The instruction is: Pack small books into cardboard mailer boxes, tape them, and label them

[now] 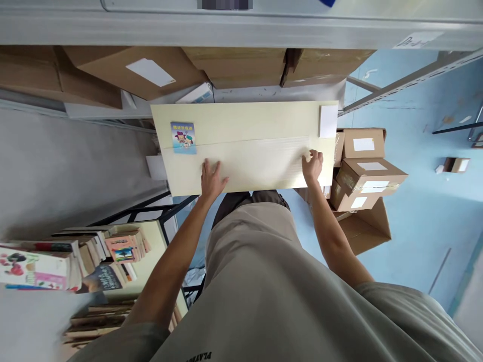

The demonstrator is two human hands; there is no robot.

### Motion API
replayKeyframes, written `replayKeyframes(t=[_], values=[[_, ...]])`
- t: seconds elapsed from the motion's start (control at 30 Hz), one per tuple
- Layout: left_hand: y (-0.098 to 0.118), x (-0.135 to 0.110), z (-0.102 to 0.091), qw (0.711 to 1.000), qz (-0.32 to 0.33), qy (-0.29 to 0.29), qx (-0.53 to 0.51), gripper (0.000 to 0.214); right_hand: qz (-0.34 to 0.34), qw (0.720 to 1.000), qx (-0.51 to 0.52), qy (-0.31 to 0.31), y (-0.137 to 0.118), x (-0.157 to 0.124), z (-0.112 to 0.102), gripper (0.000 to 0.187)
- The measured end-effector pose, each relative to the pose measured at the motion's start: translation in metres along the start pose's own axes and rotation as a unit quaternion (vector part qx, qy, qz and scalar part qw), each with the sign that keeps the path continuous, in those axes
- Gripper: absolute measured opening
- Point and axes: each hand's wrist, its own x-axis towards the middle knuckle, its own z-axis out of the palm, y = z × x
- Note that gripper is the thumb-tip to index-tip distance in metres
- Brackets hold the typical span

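The left hand (213,180) is resting, fingers apart, at eight o'clock on the bench (245,118), the right hand (313,166) sitting curled at three, grip unclear; clear film (281,156) is lying spread, the cartoon-covered booklet (183,137) at nine untouched.

A grey metal shelving rack (241,31) spans the top of the view, brown cardboard boxes (236,68) lined up on its lower level, with a plain grey wall (71,156) to the left. Below that wall stands a black-framed bookcase (151,271), its pale shelves loaded with books (90,251). To the right, taped, labelled cartons (372,171) are stacked beside an open box (372,234) on a light blue floor (422,221), where a brighter sheen of light shows.
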Motion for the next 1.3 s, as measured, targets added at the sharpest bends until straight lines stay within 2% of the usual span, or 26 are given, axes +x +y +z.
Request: replayKeyframes(t=[0.07,0.13,0.23,0.3,0.4,0.47,0.53,0.6,0.67,0.73,0.8,0.93,1.0,1.07,1.17,1.23,1.3], values=[[-0.003,0.001,0.004,1.000,0.017,-0.002,0.007,0.088,-0.022,0.999,0.009,-0.043,-0.009,-0.009,0.010,0.037],[-0.002,0.002,0.008,1.000,0.019,-0.002,0.011,0.087,-0.002,0.998,0.003,-0.070,-0.020,-0.018,0.019,0.030],[-0.004,0.003,0.009,1.000,0.020,-0.004,0.008,0.086,0.042,0.998,-0.014,-0.045,-0.047,-0.032,0.035,0.023],[-0.009,0.006,0.006,0.999,0.035,-0.007,-0.008,0.084,0.017,0.998,0.004,-0.059,-0.078,-0.043,0.051,0.019],[-0.025,0.014,-0.002,0.997,0.058,-0.011,-0.048,0.071,-0.052,0.981,0.072,-0.174,-0.147,-0.069,0.091,0.013],[-0.040,0.023,-0.008,0.994,0.064,-0.008,-0.088,0.057,-0.073,0.953,0.117,-0.269,-0.199,-0.089,0.124,0.031],[-0.056,0.033,-0.011,0.986,0.054,0.003,-0.159,0.048,-0.077,0.930,0.138,-0.333,-0.245,-0.108,0.158,0.048],[-0.073,0.044,-0.013,0.966,0.023,0.025,-0.257,0.044,-0.068,0.921,0.135,-0.359,-0.280,-0.122,0.189,0.062],[-0.089,0.054,-0.015,0.938,-0.010,0.048,-0.342,0.041,-0.049,0.922,0.123,-0.364,-0.300,-0.130,0.214,0.070],[-0.104,0.061,-0.018,0.922,-0.027,0.072,-0.379,0.041,-0.015,0.926,0.119,-0.358,-0.307,-0.134,0.232,0.070],[-0.116,0.069,-0.024,0.924,-0.032,0.113,-0.364,0.040,0.022,0.928,0.126,-0.351,-0.305,-0.133,0.242,0.068],[-0.131,0.098,-0.045,0.933,-0.046,0.222,-0.278,0.037,0.048,0.920,0.140,-0.363,-0.298,-0.130,0.245,0.068],[-0.134,0.120,-0.055,0.938,-0.062,0.244,-0.240,0.038,0.046,0.919,0.136,-0.368,-0.298,-0.130,0.243,0.069],[-0.134,0.143,-0.064,0.944,-0.086,0.237,-0.211,0.041,0.042,0.921,0.125,-0.366,-0.300,-0.132,0.241,0.070],[-0.133,0.167,-0.076,0.955,-0.121,0.187,-0.197,0.043,0.035,0.925,0.120,-0.358,-0.303,-0.135,0.239,0.070],[-0.132,0.174,-0.086,0.965,-0.116,0.152,-0.178,0.038,0.035,0.924,0.123,-0.360,-0.304,-0.136,0.237,0.069],[-0.129,0.172,-0.102,0.973,-0.087,0.152,-0.153,0.029,0.040,0.923,0.126,-0.362,-0.304,-0.138,0.237,0.068]])
